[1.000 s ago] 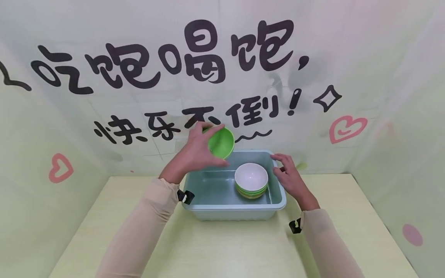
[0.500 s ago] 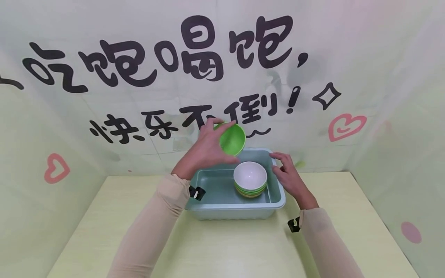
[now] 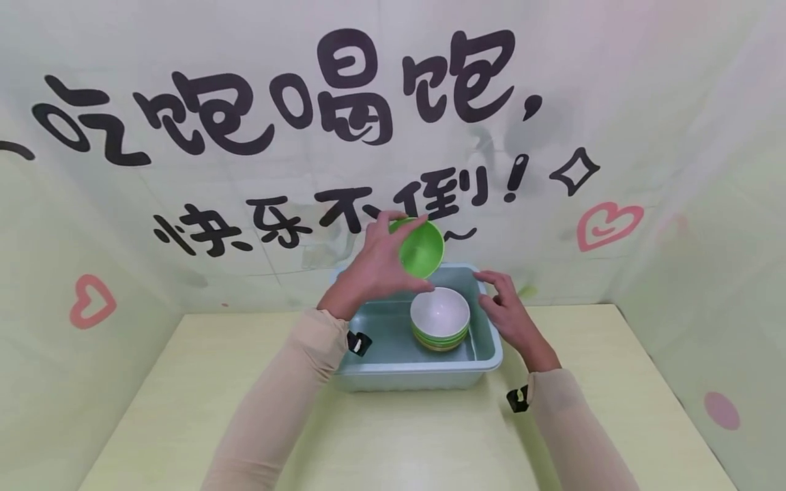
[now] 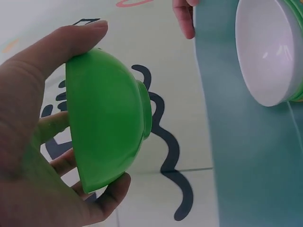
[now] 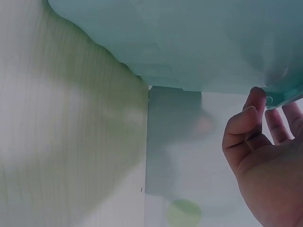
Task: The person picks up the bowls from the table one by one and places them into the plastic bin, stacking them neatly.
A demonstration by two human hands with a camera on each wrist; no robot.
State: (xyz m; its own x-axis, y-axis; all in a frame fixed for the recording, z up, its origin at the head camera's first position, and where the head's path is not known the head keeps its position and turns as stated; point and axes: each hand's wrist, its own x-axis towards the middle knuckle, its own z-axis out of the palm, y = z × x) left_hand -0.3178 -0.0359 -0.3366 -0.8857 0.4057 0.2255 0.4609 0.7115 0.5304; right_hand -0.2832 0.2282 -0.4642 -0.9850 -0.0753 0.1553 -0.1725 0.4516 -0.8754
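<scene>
My left hand (image 3: 385, 262) holds a small green bowl (image 3: 425, 249) by its rim, thumb on one side and fingers on the other. In the left wrist view, the green bowl (image 4: 102, 120) is tilted, its foot pointing away from the palm. It hangs above a light-blue plastic basin (image 3: 417, 366). Inside the basin, toward the right, stands a stack of bowls (image 3: 440, 314); the top one is white inside, with green and yellowish edges under it. My right hand (image 3: 510, 307) grips the basin's rim at the far right corner; in the right wrist view its fingers (image 5: 255, 101) curl at the rim.
The basin stands on a pale wood-grain table (image 3: 405, 436), close to the back wall (image 3: 245, 177) printed with large black characters. Light side walls (image 3: 706, 273) flank the table. A black band camera (image 3: 359, 343) sits at the left wrist, another black camera (image 3: 518, 399) at the right.
My left hand has carried the green bowl rightward, from over the basin's left part to just behind and above the stack. The right hand stays at the rim.
</scene>
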